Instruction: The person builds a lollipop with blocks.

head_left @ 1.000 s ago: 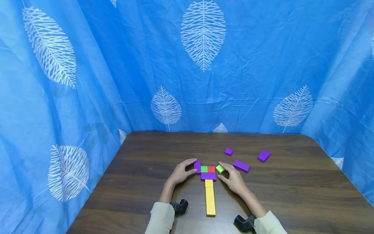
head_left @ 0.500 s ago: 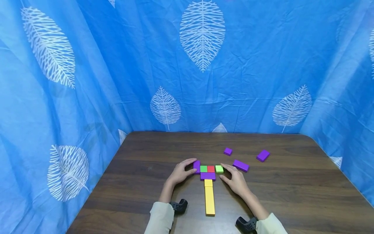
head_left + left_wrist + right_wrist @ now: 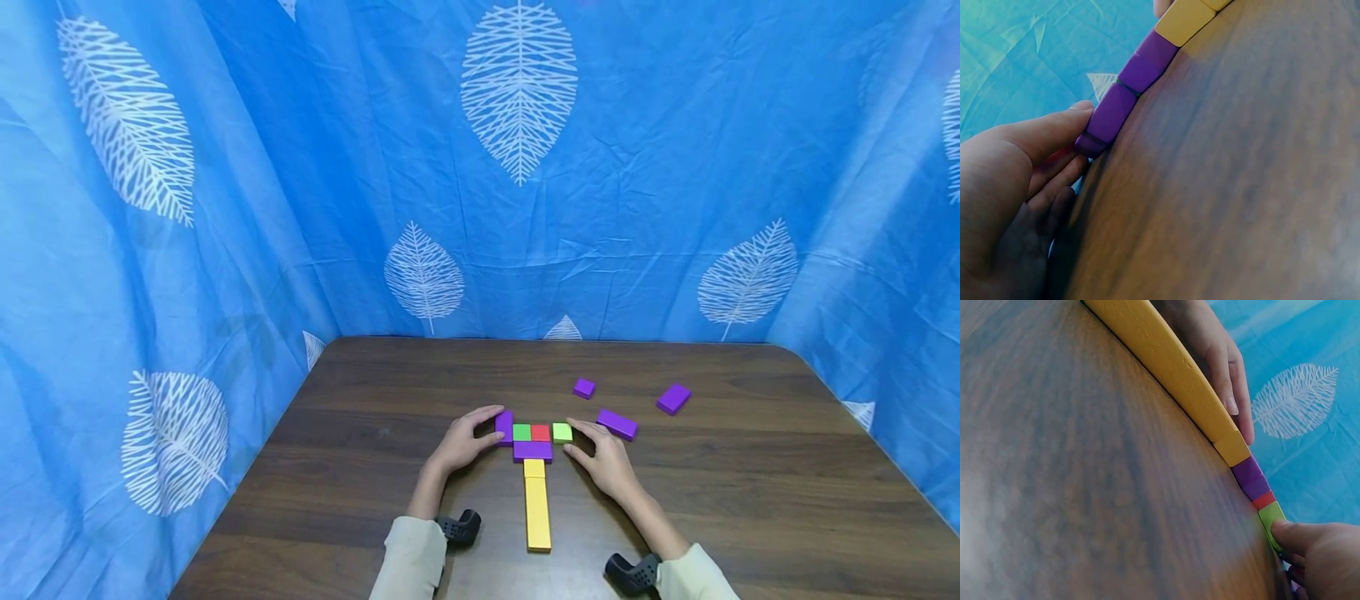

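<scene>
On the wooden table (image 3: 360, 500), colored blocks lie side by side. My left hand (image 3: 465, 442) holds a purple block (image 3: 505, 427) at the left end, thumb by its near corner and fingers by its far end. In the left wrist view, the thumb (image 3: 1060, 128) rests against that block. A green block (image 3: 522, 432) and a red block (image 3: 540, 432) lie beside it, above a crosswise purple block (image 3: 532, 452). At the right end, my right hand (image 3: 606, 458) pinches a light green block (image 3: 562, 433) between thumb and forefinger, close beside the red one.
A short yellow block (image 3: 534, 468) and a long yellow block (image 3: 537, 515) run from the crosswise purple block toward me. Loose purple blocks, one small (image 3: 584, 387) and two longer ones (image 3: 617, 424), lie beyond my right hand. A blue leaf-print curtain (image 3: 630, 167) hangs behind the table.
The light green block was tilted in my right hand; now it is squared up with the row, beside the red block. My right hand shifted slightly with it. The left hand stayed in place.
</scene>
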A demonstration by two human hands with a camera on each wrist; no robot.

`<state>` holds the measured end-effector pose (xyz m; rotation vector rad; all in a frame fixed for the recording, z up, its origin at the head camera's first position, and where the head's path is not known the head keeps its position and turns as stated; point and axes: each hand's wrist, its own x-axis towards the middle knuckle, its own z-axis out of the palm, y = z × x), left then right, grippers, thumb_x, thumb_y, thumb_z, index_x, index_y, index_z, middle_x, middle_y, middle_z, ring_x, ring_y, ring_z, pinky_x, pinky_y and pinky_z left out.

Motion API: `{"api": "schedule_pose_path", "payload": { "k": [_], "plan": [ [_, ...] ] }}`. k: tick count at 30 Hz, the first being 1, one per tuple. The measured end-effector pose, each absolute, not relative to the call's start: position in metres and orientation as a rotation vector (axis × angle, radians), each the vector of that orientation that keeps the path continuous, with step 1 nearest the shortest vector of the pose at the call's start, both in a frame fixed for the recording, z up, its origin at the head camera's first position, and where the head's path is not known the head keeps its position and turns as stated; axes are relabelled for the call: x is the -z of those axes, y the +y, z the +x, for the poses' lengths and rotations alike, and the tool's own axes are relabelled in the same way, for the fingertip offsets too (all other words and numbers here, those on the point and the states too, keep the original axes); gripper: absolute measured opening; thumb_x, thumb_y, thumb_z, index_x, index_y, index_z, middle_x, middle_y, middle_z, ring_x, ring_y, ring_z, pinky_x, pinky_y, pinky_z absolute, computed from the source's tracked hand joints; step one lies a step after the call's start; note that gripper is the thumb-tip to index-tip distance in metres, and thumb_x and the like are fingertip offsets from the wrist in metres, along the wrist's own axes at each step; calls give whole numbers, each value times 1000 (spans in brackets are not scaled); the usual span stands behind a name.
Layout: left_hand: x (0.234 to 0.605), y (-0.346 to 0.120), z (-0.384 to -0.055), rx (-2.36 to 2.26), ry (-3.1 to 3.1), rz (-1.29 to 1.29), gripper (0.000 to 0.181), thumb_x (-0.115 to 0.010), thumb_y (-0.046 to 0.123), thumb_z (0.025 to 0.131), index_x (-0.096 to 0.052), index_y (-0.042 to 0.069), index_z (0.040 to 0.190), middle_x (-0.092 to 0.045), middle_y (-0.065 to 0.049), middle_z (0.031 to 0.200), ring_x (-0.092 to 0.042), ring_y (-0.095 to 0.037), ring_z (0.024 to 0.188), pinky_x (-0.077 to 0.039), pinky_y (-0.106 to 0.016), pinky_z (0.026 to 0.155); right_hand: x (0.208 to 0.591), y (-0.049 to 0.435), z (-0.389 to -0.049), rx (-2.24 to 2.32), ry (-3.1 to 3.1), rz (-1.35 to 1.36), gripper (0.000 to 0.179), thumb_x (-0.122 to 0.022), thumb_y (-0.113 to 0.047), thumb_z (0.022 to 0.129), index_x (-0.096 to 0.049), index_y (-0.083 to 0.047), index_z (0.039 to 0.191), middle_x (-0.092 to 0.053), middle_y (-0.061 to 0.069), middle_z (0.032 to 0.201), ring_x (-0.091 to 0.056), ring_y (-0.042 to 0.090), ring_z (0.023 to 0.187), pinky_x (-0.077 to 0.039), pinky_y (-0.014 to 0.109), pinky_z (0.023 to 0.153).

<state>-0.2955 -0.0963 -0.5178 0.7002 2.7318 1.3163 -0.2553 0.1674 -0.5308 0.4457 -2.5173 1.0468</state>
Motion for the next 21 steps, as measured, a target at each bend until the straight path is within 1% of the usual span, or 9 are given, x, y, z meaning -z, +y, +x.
{"api": "schedule_pose_path", "payload": {
  "k": [6,13,21],
  "plan": [
    [517,-97,-296,-1304,2738,692,48,-60,27,90,-50,9,133,-48,-5,136,-39,-23,128,-30,-41,105,530,168,-255,-1054,-2509,436,39,-75,-9,76,-65,-3,114,-63,16,111,-55,36,107,-42,50,92],
    [518,-97,-296,-1295,2748,684,48,-60,28,90,-51,10,133,-48,-4,136,-39,-22,128,-30,-41,105,531,166,-255,-1040,-2491,449,42,-77,-12,75,-65,-3,114,-64,16,110,-56,36,106,-43,50,91],
    [518,-97,-295,-1295,2757,735,47,-61,29,90,-51,10,132,-49,-5,135,-40,-23,127,-31,-41,105,530,166,-256,-1050,-2509,427,35,-76,-10,75,-67,-5,109,-65,15,109,-56,35,106,-43,50,91]
  ]
}}
